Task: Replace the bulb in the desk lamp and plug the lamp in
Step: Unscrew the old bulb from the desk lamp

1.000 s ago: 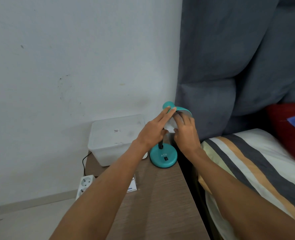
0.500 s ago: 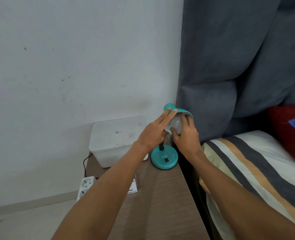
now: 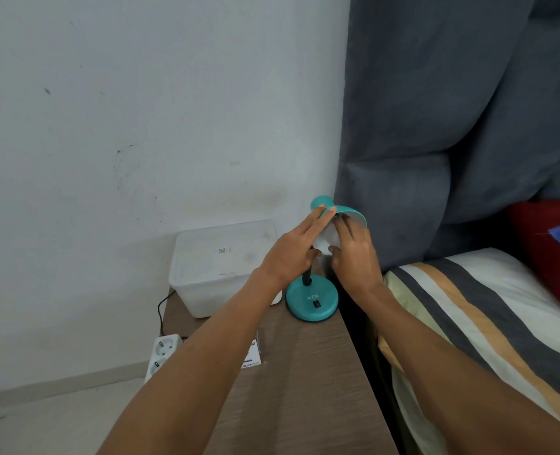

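Note:
A teal desk lamp stands at the back right of the wooden bedside table [image 3: 305,372], on its round base [image 3: 311,302]. Its shade [image 3: 347,211] tilts toward me. A white bulb [image 3: 326,243] sits in the shade's mouth. My right hand [image 3: 354,254] wraps its fingers and thumb around the bulb. My left hand [image 3: 291,251] lies flat against the shade's left side, fingers stretched out on the teal rim. A white power strip [image 3: 160,354] hangs beside the table's left edge, with a black cord [image 3: 160,310] above it.
A translucent plastic box [image 3: 219,264] sits at the table's back left against the white wall. A small printed carton [image 3: 252,354] lies partly under my left forearm. A bed with a striped cover [image 3: 469,323] and grey padded headboard [image 3: 436,126] borders the table on the right.
My right hand's fingers have shifted around the bulb, more spread across it now. The left hand stays pressed on the shade. The lamp stands in the same place.

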A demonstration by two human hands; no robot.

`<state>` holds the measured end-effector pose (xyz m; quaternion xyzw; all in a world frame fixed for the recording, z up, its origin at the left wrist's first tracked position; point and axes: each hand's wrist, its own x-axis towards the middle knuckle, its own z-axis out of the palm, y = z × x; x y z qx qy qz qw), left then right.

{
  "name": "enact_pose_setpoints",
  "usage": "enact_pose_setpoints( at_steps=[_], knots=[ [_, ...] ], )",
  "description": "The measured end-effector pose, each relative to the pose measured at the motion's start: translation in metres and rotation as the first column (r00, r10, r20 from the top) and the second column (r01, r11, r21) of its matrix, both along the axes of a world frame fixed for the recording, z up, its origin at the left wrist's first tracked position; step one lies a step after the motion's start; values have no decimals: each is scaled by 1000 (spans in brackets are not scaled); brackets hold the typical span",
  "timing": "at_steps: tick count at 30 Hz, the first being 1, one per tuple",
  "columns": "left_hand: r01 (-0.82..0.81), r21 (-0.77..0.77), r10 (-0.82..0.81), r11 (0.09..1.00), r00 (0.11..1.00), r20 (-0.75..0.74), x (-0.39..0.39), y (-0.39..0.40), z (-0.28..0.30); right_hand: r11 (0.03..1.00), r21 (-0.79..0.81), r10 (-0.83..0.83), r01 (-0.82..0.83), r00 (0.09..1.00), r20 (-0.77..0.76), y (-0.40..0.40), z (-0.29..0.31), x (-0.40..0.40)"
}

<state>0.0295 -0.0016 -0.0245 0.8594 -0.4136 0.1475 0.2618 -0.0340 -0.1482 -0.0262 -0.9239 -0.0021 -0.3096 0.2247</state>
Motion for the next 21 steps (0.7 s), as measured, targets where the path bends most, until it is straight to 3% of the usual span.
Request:
enact_pose_setpoints(
  at_steps=[6, 10, 16, 19, 21],
  knots=[
    [16, -1, -16, 1000, 1000, -7, 0, 0, 1, 980, 193, -47, 57, 997, -54, 2, 0, 1],
    [13, -4, -13, 1000, 1000, -12, 0, 1, 1, 1000, 1, -14, 14, 1000, -20, 1, -1, 1],
    [18, -10, -18, 1000, 1000, -25, 0, 2, 3, 986, 164, -26, 33, 999, -44, 0, 0, 1],
    [17, -10, -17, 1000, 1000, -23, 1, 2, 2, 1000, 24, -13, 14, 999, -50, -1, 0, 1],
    [19, -11, -19, 1000, 1000, -17, 0, 3, 2, 1000, 16, -4, 4, 999, -38, -2, -1, 1]
  ],
)
